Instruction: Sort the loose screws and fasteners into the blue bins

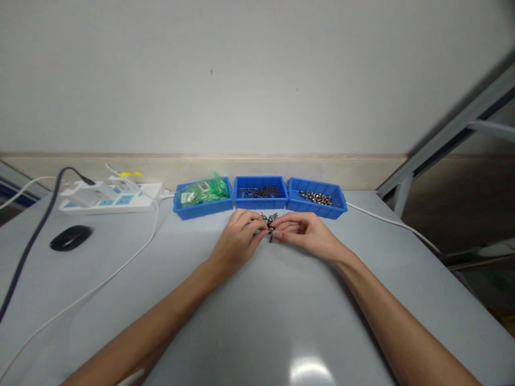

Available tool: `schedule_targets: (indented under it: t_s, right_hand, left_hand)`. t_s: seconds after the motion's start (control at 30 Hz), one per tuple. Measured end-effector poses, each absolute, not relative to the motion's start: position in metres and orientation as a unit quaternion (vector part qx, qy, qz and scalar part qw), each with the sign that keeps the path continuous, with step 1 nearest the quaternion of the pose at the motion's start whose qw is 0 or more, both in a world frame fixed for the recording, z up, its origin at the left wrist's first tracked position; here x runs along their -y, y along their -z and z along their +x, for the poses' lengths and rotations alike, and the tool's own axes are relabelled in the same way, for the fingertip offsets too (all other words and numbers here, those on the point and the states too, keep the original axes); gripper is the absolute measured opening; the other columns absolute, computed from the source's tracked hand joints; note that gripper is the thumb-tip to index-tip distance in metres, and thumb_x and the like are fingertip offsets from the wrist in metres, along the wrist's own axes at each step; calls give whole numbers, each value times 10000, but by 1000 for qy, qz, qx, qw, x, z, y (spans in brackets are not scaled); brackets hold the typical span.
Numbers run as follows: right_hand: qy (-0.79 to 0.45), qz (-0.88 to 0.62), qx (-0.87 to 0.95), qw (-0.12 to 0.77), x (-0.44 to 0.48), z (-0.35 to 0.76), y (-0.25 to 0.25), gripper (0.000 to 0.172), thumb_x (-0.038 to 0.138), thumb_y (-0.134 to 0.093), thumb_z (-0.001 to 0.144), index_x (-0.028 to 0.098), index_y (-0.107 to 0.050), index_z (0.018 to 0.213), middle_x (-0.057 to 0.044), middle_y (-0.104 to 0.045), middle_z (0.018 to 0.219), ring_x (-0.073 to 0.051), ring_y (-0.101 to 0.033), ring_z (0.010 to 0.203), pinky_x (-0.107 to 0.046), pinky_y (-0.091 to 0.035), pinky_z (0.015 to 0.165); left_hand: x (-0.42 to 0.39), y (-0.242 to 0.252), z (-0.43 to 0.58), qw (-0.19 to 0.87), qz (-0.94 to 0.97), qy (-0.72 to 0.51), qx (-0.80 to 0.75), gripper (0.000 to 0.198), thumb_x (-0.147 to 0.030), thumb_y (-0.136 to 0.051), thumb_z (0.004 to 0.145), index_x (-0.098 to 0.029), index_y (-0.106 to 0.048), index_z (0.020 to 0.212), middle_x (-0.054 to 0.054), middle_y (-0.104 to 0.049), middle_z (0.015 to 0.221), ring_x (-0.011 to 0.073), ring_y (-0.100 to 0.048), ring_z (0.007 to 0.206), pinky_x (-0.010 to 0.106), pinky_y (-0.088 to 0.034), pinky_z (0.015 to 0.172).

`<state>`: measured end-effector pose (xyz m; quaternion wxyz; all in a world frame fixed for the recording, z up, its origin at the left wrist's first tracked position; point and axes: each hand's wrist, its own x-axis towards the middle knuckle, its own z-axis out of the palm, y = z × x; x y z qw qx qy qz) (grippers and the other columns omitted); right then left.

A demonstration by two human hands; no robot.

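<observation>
My left hand (pixel 242 230) and my right hand (pixel 304 231) meet at the middle of the table, just in front of the blue bins. Between their fingertips is a small cluster of dark and shiny metal parts (pixel 271 223), too small to make out singly. Both hands are closed in a pinch at it. The middle blue bin (pixel 260 203) contains dark, thin, screw-like pieces (pixel 261 191). In the right blue bin (pixel 317 208) lie short, shiny metal pieces (pixel 316 198). Green and clear plastic bags (pixel 205 191) fill the left blue bin (pixel 204 209).
A white power strip (pixel 148 202) with plugs stands at the back left. Near it lies a black mouse (pixel 71 238). White and dark cables cross the left side of the grey table (pixel 257 332). Behind the bins rises a wall (pixel 257 96); a metal frame (pixel 446 128) stands at right.
</observation>
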<state>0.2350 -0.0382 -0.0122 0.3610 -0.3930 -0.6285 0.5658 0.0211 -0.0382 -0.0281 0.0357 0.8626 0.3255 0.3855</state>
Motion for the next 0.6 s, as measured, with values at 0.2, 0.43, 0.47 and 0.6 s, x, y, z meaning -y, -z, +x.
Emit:
schedule_targets:
  t_s: [0.2,0.43,0.47,0.6]
  right_hand:
    - [-597,-388,586,387,36,231,16,262,347,-805,736,143,-715,874,-59,-755,711,-151,-703,629,-289,-571,658]
    - [-457,-460,450,615,27,237,17,286,338,-840,688,171,-702,875,-55,-760,734,-195,-739,699,-336,-606,720]
    - [-422,-464,423,654,25,239,16,308,331,-834,696,183,-696,929,-51,-767,777,-202,-747,750,-350,-606,770]
    - [-367,-464,375,714,21,242,14,399,334,-813,702,206,-658,1047,-40,-771,880,-214,-751,847,-370,-599,835]
  left_hand:
    - [39,28,20,49,852,-401,-333,93,-181,-595,927,-185,-655,998,73,-655,986,208,-559,950,373,-486,855]
    - [35,36,17,17,868,-318,-380,166,-137,-615,861,-177,-663,1014,93,-637,1059,267,-514,1010,465,-490,909]
    - [35,36,17,18,869,-314,-383,144,-136,-612,860,-175,-666,988,94,-634,1057,268,-514,1008,467,-491,908]
    - [35,37,20,25,870,-303,-389,81,-129,-603,867,-161,-660,915,96,-627,1065,260,-517,1013,448,-492,914]
